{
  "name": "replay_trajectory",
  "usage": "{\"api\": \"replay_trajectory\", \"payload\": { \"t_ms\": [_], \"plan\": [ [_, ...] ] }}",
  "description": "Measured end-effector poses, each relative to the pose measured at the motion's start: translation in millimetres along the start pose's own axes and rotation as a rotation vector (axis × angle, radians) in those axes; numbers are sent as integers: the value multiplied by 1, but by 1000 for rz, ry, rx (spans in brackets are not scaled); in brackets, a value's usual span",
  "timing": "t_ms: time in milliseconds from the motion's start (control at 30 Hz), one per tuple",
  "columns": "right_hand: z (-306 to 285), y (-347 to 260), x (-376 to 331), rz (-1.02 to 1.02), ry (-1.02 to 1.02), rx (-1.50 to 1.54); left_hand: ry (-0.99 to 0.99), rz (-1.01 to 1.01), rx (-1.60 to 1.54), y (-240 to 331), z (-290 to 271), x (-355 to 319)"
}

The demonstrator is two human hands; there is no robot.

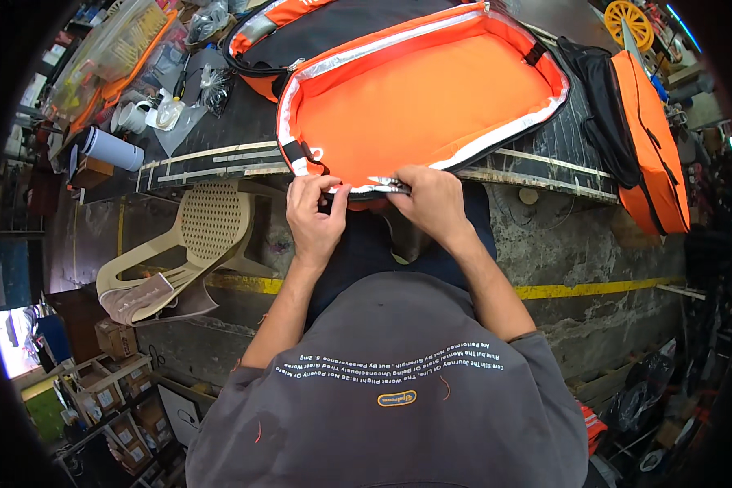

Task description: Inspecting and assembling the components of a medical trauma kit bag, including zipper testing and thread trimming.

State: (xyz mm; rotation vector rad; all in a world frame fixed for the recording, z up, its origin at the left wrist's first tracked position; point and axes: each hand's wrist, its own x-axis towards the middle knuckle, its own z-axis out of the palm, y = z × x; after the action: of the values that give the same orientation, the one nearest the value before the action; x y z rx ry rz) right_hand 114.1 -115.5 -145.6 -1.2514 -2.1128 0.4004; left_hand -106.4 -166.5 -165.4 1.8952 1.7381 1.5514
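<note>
1. The right hand (pixel 433 199) is closed around a small metal tool (pixel 385 182). It looks like little snips, but the fingers hide most of it. Its shiny tip points left, over the near edge of the bag.
2. The left hand (pixel 315 218) is at that same edge, just beside the tip. Its thumb and fingertips are close together. I cannot tell if they pinch the cloth, a thread or nothing.
3. The open orange bag (pixel 415 106) lies on the dark table (pixel 248 122), with its near edge at the table's edge, close to the person's body.
4. The tip could poke the left fingers if the right hand slips, because they are so close.
5. The tip could also nick the cloth or the shiny silver band (pixel 512 128) if it goes in too deep or the soft edge folds under it.
6. A black strap (pixel 297 152) sits by the left hand. It could get in the way if it flops over.
7. The bag could slide down if it is pulled hard, since it lies right at the table's edge.
8. Farther out, another orange and black bag (pixel 655 154) is on the right. A tan chair (pixel 215 221) stands on the left.
</note>
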Motion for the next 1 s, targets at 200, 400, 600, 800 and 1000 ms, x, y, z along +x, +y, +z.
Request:
{"api": "replay_trajectory", "payload": {
  "t_ms": [200,400,600,800,1000],
  "plan": [
    [-3,0,24,78,-147,-52,37,255,144,-6,-1,5],
    [-5,-1,27,105,-183,-49,-93,269,118,9,-4,-5],
    [-6,-1,17,50,-114,12,-113,217,159,13,2,-3],
    [-3,-4,-18,-94,57,56,-160,138,125,17,1,2],
    [13,-2,-36,-94,137,156,-200,127,114,14,0,5]
  ]
}}
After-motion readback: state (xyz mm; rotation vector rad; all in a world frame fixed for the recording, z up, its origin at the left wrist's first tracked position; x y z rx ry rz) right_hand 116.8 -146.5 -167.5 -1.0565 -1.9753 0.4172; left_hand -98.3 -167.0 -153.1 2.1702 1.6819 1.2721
